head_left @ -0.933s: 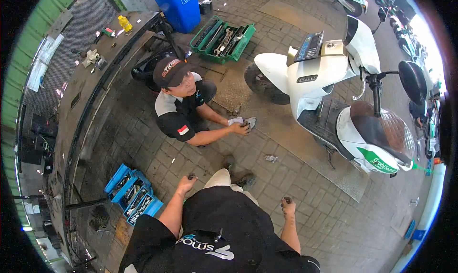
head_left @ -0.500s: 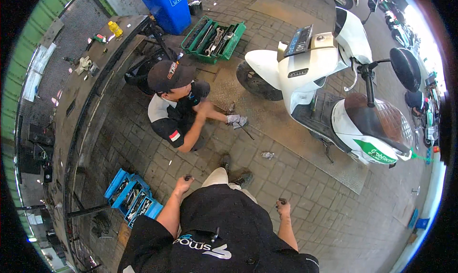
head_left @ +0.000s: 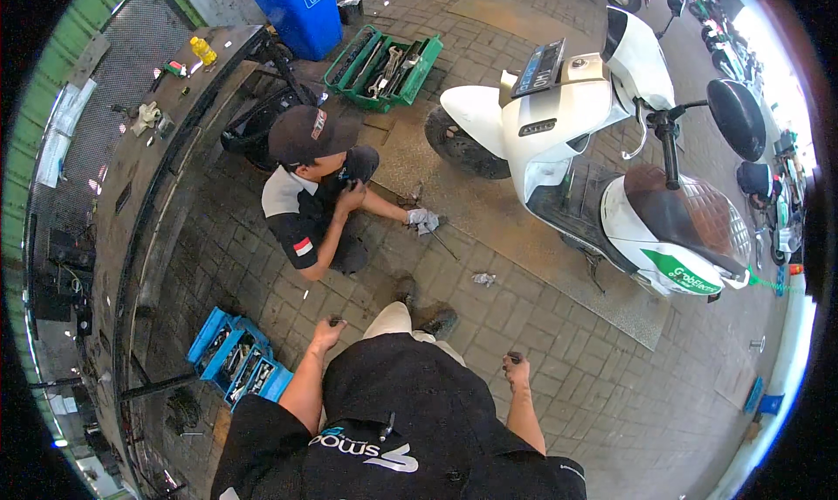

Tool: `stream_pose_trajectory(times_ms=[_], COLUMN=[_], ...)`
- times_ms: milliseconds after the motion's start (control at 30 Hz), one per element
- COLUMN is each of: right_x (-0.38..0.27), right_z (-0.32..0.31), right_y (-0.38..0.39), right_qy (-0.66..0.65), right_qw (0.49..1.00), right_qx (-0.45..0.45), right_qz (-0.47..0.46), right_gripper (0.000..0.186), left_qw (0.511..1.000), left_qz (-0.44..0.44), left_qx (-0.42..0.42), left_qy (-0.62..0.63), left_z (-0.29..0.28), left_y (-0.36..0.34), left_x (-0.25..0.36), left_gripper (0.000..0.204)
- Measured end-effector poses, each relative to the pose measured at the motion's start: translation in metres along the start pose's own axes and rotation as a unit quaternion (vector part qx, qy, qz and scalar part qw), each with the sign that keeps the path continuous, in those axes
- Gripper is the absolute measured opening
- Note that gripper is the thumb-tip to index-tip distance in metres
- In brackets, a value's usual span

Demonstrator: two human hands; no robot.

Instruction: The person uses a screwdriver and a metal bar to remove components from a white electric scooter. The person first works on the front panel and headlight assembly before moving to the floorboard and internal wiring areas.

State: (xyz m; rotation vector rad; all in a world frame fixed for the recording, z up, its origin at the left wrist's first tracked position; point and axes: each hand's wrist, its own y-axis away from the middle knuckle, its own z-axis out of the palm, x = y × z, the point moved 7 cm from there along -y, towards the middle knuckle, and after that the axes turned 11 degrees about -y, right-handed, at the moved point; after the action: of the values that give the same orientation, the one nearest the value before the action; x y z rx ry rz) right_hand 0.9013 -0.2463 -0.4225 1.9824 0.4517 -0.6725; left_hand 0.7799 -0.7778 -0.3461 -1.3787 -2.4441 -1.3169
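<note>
My left hand [head_left: 328,331] is loosely closed near the blue toolbox [head_left: 236,351] of metal tools. My right hand [head_left: 516,368] hangs to the right of my body with fingers curled. Both have dark fingertips, and whether they hold something small is unclear. In front of me a crouching co-worker [head_left: 288,205] in a dark cap has one hand [head_left: 353,194] raised at the chest and the other [head_left: 422,219], in pale cloth or glove, low by a thin dark rod [head_left: 445,245].
A white scooter [head_left: 552,116] stands on a metal plate [head_left: 636,324] at right. An open green toolbox [head_left: 387,70] and a blue bin [head_left: 295,20] are beyond the co-worker. A dark workbench [head_left: 135,177] runs along the left. A crumpled scrap [head_left: 484,278] lies on the paving.
The co-worker has looked down and lifted one bare hand to the chest, leaving the pale-covered one low by the rod. My view has shifted slightly; both my hands keep their pose.
</note>
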Motion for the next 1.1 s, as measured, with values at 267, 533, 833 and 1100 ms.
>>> stream_pose_trajectory(times_ms=[267, 533, 833, 1100], right_x=[0.006, 0.029, 0.027, -0.075], right_z=[-0.003, -0.008, -0.007, -0.006], right_y=[-0.007, -0.002, -0.005, 0.028], right_qy=[-0.066, -0.071, -0.007, -0.046], right_qw=[0.998, 0.997, 1.0, 0.997], right_qx=[-0.006, 0.007, 0.002, 0.041], right_qz=[-0.01, 0.022, 0.014, -0.054], right_gripper=[0.023, 0.025, 0.028, 0.033], left_qw=[0.997, 0.998, 0.581, 0.427], left_qz=[-0.026, 0.054, 0.807, 0.899], left_qx=[0.036, 0.013, 0.095, 0.098], left_qy=[-0.067, -0.015, -0.042, -0.005], left_z=[0.008, -0.001, -0.156, -0.185], left_y=[-0.017, -0.018, 0.272, 0.345], left_x=[-0.03, 0.026, 0.437, 0.441], left_gripper=[0.046, 0.047, 0.022, 0.049])
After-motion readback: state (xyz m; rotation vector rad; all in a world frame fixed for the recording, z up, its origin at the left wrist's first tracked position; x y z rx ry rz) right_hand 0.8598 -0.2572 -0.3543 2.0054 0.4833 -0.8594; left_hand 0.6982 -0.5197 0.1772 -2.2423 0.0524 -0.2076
